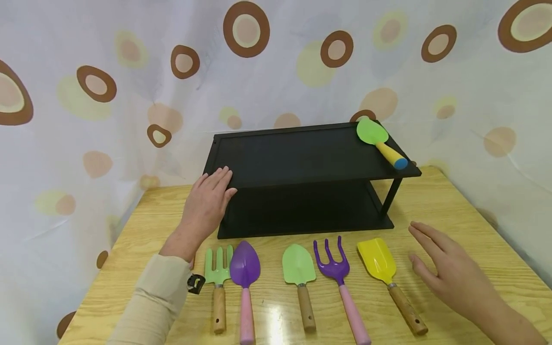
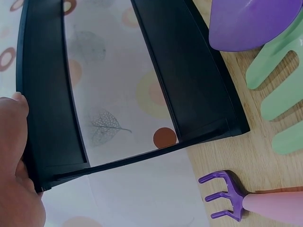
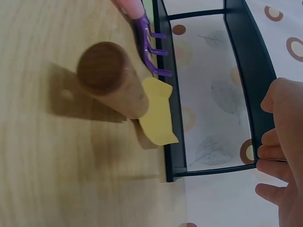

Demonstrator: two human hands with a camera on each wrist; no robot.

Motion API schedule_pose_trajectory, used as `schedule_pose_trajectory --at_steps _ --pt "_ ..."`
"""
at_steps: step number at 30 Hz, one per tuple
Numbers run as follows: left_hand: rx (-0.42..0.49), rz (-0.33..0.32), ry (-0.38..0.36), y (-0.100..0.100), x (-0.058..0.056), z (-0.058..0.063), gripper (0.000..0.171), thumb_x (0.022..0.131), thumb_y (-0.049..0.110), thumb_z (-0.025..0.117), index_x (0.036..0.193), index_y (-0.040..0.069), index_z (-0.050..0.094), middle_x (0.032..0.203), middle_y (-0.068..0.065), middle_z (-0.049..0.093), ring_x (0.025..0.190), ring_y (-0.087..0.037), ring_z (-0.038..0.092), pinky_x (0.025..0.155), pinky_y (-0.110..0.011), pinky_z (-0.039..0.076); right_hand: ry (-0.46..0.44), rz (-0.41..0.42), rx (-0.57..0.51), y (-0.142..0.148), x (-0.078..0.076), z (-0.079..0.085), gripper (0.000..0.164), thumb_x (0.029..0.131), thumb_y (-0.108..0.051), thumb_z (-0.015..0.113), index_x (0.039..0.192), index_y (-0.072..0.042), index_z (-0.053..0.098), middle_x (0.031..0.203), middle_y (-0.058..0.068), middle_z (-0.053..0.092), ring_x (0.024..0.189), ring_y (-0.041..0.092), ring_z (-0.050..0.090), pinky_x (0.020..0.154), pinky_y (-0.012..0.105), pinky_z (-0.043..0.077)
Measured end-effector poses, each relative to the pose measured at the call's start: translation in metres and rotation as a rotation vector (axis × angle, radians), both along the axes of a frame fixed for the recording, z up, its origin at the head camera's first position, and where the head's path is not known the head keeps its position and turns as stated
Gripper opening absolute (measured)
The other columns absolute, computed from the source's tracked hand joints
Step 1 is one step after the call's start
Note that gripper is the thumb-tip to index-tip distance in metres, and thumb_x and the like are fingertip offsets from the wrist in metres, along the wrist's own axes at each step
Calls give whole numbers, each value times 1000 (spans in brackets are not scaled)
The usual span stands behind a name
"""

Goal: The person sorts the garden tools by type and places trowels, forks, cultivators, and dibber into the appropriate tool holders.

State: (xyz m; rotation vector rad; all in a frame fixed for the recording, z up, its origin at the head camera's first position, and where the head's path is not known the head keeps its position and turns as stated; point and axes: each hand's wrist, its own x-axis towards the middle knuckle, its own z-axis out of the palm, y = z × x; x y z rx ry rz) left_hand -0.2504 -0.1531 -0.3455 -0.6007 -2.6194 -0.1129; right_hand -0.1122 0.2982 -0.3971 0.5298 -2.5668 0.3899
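My left hand (image 1: 207,200) rests on the left end of a black two-tier shelf (image 1: 284,155), its fingers laid on the top board. Over the table to the right, my right hand (image 1: 453,268) holds nothing, with fingers loosely extended. Nearest to it lies a yellow scoop (image 1: 379,261) with a wooden handle. A green trowel (image 1: 373,132) with a yellow handle lies at the top board's right end. In front of the shelf are a green fork (image 1: 218,273), a purple trowel (image 1: 246,266), a light green trowel (image 1: 299,266) and a purple fork (image 1: 334,266).
A small purple rake (image 2: 229,196) with a pink handle lies by the shelf's left end, mostly hidden behind my left arm in the head view. Patterned cloth (image 1: 267,91) hangs behind the wooden table (image 1: 435,199).
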Motion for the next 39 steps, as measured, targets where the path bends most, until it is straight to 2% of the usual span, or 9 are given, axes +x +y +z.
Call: schedule_pose_trajectory --at_steps 9,16,24,27,28,32,33,35,39 --pt "8 4 -6 -2 3 2 51 95 37 39 137 9 38 142 -7 38 133 -22 32 112 -41 21 -51 27 6 -7 12 -19 60 77 -15 67 132 -8 45 133 9 45 111 28 47 100 -3 7" --pt "2 8 -8 -3 3 1 50 95 37 38 137 9 38 142 -7 38 133 -21 32 112 -40 21 -194 -24 35 -18 24 -36 56 81 -29 65 132 -13 46 135 3 42 117 24 44 96 -4 0" --pt "6 11 -3 -3 2 0 50 95 37 39 137 9 37 142 -6 37 133 -21 31 112 -40 20 -98 71 102 -21 27 -49 59 72 -29 72 123 -5 54 128 5 50 113 20 46 100 -2 4" --pt "3 14 -9 -2 2 0 50 95 36 40 137 9 37 142 -6 37 133 -21 31 112 -40 20 -123 59 135 -22 30 -54 66 69 -39 73 124 -6 54 128 4 49 112 18 46 99 -3 1" --pt "2 14 -11 -2 2 0 50 95 36 40 137 9 37 142 -6 37 133 -21 31 112 -40 20 -147 44 145 -22 32 -56 70 68 -44 72 124 -7 53 129 2 49 112 17 45 100 -3 4" --pt "3 8 -7 -1 1 0 50 95 36 39 137 9 38 142 -6 38 133 -21 31 112 -40 21 -236 -16 193 -25 36 -65 78 66 -61 66 126 -12 52 131 -3 45 115 12 44 99 17 36" --pt "4 5 -4 0 1 0 50 95 37 39 137 9 38 142 -7 38 133 -21 32 112 -40 21 -249 -26 201 -26 37 -67 79 66 -63 64 126 -13 52 132 -4 44 115 11 44 98 16 37" --pt "4 0 1 1 0 0 50 95 37 39 137 8 38 142 -6 38 133 -21 32 112 -40 21 -236 -10 208 -26 37 -72 78 67 -63 65 126 -12 52 133 -3 44 115 11 43 100 15 35" --pt "-3 5 -6 3 0 1 51 95 38 37 137 9 37 142 -6 37 133 -20 31 112 -40 20 -150 81 168 -22 35 -79 73 66 -45 73 126 -7 52 135 3 43 122 8 36 98 -4 3"
